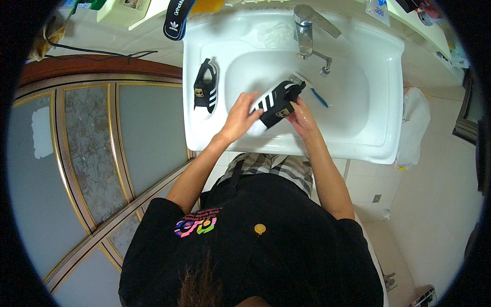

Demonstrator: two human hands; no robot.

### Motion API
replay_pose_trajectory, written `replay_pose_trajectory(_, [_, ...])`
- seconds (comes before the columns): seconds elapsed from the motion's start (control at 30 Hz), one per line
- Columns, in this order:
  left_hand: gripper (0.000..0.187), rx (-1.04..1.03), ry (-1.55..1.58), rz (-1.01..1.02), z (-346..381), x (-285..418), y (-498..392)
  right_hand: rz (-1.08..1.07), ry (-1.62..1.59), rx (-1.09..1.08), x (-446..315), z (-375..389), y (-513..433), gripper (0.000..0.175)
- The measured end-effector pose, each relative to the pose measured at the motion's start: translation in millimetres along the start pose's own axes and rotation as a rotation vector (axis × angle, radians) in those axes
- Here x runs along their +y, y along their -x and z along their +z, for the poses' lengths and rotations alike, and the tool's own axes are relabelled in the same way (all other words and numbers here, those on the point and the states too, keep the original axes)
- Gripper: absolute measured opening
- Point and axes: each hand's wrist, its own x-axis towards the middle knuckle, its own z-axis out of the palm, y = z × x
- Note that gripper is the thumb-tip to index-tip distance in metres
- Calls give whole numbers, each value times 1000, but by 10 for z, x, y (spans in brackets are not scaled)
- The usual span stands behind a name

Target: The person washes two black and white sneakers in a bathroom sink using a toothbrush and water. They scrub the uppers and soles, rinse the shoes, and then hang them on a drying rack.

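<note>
Over the front left of the white sink (345,130) is a black sneaker (277,103) with white stripes and a white toe. My right hand (303,117) grips its heel end. My left hand (241,117) lies against the toe end and side, its fingers slightly blurred; whether it grips the shoe I cannot tell. A matching sneaker (206,88) rests on the left rim of the sink. Behind the held shoe, a brush with a blue handle (319,98) lies in the basin, its head partly hidden.
A chrome faucet (305,34) with a side spout stands at the back of the sink. A crumpled clear-white item (275,34) lies left of it. An adidas insole (175,25) hangs over the back left edge. A white plastic bag (412,126) is at the right.
</note>
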Motion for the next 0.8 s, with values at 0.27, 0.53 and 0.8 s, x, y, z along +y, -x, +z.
replay_pose_trajectory(0.27, [33,-339,-626,507,-84,311,-194,-95,689,16,76,117,-19,33])
replay_pose_trajectory(0.53, [48,91,-332,411,-342,-75,-115,-143,749,99,152,55,-272,49])
replay_pose_trajectory(0.8, [37,22,-884,115,-758,-606,-472,-154,757,198,475,351,-604,66])
